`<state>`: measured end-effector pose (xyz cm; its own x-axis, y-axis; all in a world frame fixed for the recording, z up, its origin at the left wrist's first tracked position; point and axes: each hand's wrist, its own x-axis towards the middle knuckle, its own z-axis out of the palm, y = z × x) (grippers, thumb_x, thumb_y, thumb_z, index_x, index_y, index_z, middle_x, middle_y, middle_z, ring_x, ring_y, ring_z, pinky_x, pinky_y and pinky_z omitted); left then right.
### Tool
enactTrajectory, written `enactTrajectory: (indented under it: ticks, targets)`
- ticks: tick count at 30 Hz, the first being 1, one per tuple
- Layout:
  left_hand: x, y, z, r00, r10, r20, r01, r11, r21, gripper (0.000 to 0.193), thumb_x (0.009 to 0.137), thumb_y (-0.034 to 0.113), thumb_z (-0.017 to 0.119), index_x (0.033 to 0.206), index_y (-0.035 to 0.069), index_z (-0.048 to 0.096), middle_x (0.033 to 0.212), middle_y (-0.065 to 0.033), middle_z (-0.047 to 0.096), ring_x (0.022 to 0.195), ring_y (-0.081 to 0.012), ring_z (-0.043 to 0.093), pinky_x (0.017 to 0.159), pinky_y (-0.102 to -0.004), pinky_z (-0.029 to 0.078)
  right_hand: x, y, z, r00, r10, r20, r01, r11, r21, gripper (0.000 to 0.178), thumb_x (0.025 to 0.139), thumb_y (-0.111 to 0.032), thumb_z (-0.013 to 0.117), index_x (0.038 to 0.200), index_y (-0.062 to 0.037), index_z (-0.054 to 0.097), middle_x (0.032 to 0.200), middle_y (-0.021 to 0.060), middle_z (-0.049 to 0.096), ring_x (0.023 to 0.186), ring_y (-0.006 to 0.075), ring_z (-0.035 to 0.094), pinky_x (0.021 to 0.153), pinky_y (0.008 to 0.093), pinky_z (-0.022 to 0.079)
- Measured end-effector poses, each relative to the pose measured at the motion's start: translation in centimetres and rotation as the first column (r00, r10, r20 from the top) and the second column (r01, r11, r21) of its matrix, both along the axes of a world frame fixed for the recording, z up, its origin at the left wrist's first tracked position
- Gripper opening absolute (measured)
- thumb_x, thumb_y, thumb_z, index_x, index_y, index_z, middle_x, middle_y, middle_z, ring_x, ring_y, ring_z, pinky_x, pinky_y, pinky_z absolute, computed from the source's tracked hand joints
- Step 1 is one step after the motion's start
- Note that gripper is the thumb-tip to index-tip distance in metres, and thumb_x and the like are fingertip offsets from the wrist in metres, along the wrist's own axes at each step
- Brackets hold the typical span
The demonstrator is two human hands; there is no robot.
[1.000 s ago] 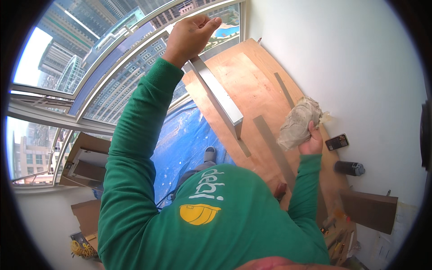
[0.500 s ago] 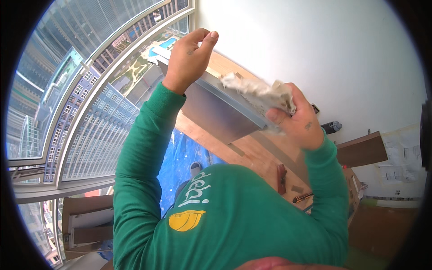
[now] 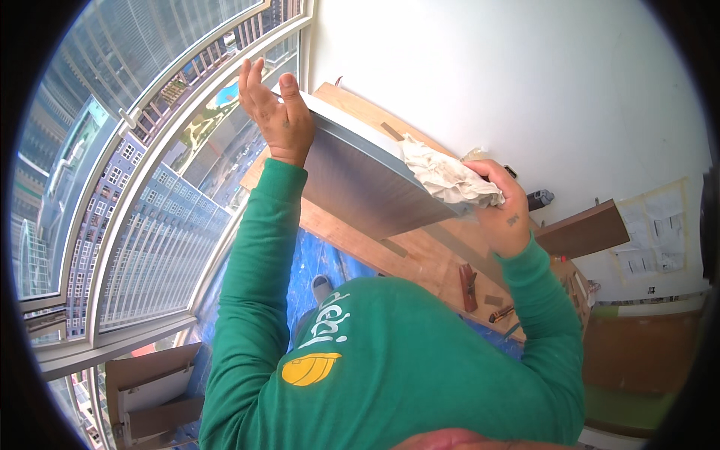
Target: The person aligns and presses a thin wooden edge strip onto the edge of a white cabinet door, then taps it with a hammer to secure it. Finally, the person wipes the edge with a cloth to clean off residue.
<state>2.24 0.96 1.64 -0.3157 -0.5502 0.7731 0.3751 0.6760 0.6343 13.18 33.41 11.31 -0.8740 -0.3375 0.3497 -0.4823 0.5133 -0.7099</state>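
Observation:
A grey panel-like piece (image 3: 367, 184) with a broad, smooth side stands on edge on a wooden worktop (image 3: 439, 259) in front of me. At its far left end my left hand (image 3: 279, 120) is raised with fingers apart, holding nothing; the palm is against or close beside that end, I cannot tell which. My right hand (image 3: 504, 214) grips a crumpled cream rag (image 3: 442, 172) at the panel's right end. The rag lies along the top edge and hides part of it.
On the worktop's right lie a dark red hand plane (image 3: 468, 288) and an orange-and-black cutter (image 3: 501, 313). A brown board (image 3: 585, 229) and a dark cylindrical tool (image 3: 540, 199) are near the white wall. Blue sheeting (image 3: 319, 259) covers the floor. Boards (image 3: 157, 390) lean by the windows.
My left hand has opened from a closed shape and moved left and down to the panel's end. My right hand has lowered the rag onto the panel's top edge.

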Motion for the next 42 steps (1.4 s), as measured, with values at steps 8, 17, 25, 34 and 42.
enactTrajectory:
  ticks: [8, 17, 25, 34, 42]
  targets:
    - [-2.5, -0.6, -3.6, 0.921, -0.376, -0.103, 0.378, 0.796, 0.472, 0.068, 0.114, 0.054, 0.037, 0.093, -0.003, 0.067, 0.080, -0.0051, 0.062, 0.081, -0.0156, 0.054, 0.079, -0.0314, 0.047, -1.7, 0.6, 2.9, 0.918, -0.132, 0.373, 0.278, 0.886, -0.370, 0.027, 0.100, -0.008, 0.069, 0.124, 0.0046, 0.068, 0.112, 0.0085, 0.075, 0.100, 0.0144, 0.068, 0.092, 0.0296, 0.055]
    - [-2.1, -0.7, -3.2, 0.946, -0.325, -0.004, 0.302, 0.875, 0.379, 0.072, 0.113, 0.057, 0.036, 0.094, -0.004, 0.067, 0.080, -0.0111, 0.068, 0.080, -0.0192, 0.059, 0.076, -0.0343, 0.049, -3.0, 1.3, 5.3, 0.859, -0.052, 0.509, 0.027, 0.998, 0.057, 0.025, 0.094, -0.007, 0.074, 0.117, 0.0009, 0.069, 0.106, 0.0044, 0.073, 0.100, 0.0116, 0.066, 0.091, 0.0297, 0.055]
    - [-2.4, -1.0, -3.7, 0.938, -0.345, -0.039, 0.333, 0.863, 0.380, 0.069, 0.113, 0.056, 0.037, 0.095, -0.003, 0.068, 0.080, -0.0134, 0.068, 0.079, -0.0214, 0.061, 0.077, -0.0344, 0.049, -4.1, 0.5, 5.8, 0.810, 0.004, 0.587, -0.110, 0.983, 0.145, 0.022, 0.089, -0.003, 0.079, 0.108, -0.0033, 0.069, 0.101, -0.0008, 0.071, 0.095, 0.0089, 0.063, 0.089, 0.0285, 0.053]
    - [-2.4, -1.0, -3.7, 0.937, -0.347, -0.051, 0.342, 0.872, 0.351, 0.064, 0.113, 0.050, 0.037, 0.089, -0.001, 0.066, 0.074, -0.0138, 0.065, 0.072, -0.0248, 0.061, 0.072, -0.0370, 0.050, -5.3, 0.2, 5.7, 0.745, 0.086, 0.662, -0.211, 0.971, 0.110, 0.024, 0.085, -0.003, 0.080, 0.108, -0.0016, 0.073, 0.102, 0.0014, 0.071, 0.094, 0.0107, 0.063, 0.088, 0.0275, 0.052]
    - [-2.2, -0.4, -3.5, 0.936, -0.341, -0.090, 0.350, 0.867, 0.354, 0.060, 0.114, 0.046, 0.039, 0.084, -0.001, 0.063, 0.069, -0.0138, 0.061, 0.065, -0.0254, 0.057, 0.066, -0.0377, 0.048, -3.5, -1.3, 5.0, 0.932, 0.148, 0.330, -0.249, 0.924, 0.291, 0.017, 0.085, 0.003, 0.075, 0.100, -0.0026, 0.069, 0.093, 0.0041, 0.065, 0.087, 0.0151, 0.062, 0.082, 0.0307, 0.050]
